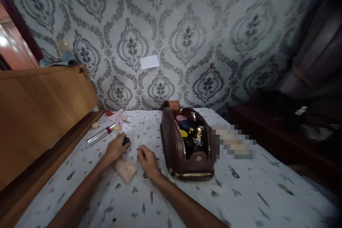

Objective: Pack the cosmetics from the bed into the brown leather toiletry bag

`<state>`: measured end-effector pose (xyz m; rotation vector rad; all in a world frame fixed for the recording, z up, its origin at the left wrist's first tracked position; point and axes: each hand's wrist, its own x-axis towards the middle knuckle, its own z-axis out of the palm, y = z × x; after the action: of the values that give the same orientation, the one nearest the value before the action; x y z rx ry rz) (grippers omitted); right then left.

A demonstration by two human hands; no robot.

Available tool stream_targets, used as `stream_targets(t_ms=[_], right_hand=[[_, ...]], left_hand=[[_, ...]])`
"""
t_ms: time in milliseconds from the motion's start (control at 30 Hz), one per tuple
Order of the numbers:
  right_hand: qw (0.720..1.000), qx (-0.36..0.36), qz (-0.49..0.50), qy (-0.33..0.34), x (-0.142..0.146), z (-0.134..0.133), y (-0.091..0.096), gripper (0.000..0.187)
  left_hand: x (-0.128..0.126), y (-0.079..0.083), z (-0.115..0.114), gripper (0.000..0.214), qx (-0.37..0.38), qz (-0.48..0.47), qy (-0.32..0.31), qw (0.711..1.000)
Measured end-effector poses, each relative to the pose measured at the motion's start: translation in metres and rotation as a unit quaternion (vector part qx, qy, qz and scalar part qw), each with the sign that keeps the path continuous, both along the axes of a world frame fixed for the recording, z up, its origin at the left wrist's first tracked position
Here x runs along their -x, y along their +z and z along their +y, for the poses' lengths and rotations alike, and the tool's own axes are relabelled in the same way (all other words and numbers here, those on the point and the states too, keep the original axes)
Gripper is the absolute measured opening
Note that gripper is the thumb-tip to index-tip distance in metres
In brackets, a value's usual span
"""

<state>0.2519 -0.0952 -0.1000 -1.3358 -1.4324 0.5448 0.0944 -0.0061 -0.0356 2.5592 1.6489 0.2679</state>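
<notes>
My left hand (117, 147) rests over the sheet with its fingers curled round a small black object (126, 141), mostly hidden in the grasp. Beneath that wrist lies a beige cosmetic tube (125, 169), its wide end pointing toward me. My right hand (149, 162) is just right of the tube, with thumb and fingertips pinched together; whether anything tiny is between them cannot be made out. Close by on the right stands a brown cosmetic bag (171, 149), unzipped and full of bottles and jars, among them a yellow cap (184, 133) and a pink lid (181, 118).
Beyond my left hand lie a silver tube with a red band (100, 133), small pale yellow pots (95, 125) and several pink tubes (117, 114). A blurred-out flat item (235, 142) is right of the bag. A wooden board (48, 107) borders the left; patterned wall (187, 42) behind.
</notes>
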Motion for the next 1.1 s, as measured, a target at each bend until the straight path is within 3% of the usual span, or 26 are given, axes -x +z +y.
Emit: stream_targets(t_ms=[433, 700, 900, 1100], right_hand=[[1.000, 0.009, 0.019, 0.015, -0.001, -0.005, 0.008, 0.026], [0.999, 0.013, 0.026, 0.018, -0.002, -0.005, 0.006, 0.031], [0.999, 0.026, 0.033, 0.028, -0.002, -0.006, 0.008, 0.030], [0.999, 0.032, 0.026, 0.026, -0.001, -0.005, 0.007, 0.034]], left_hand=[[0.013, -0.013, 0.011, 0.034, -0.002, -0.079, -0.066, 0.995], [0.021, -0.011, 0.031, 0.026, -0.042, -0.084, -0.028, 0.995], [0.037, 0.001, 0.062, 0.026, -0.101, -0.059, 0.035, 0.993], [0.059, 0.016, 0.117, 0.025, -0.119, -0.036, 0.099, 0.987]])
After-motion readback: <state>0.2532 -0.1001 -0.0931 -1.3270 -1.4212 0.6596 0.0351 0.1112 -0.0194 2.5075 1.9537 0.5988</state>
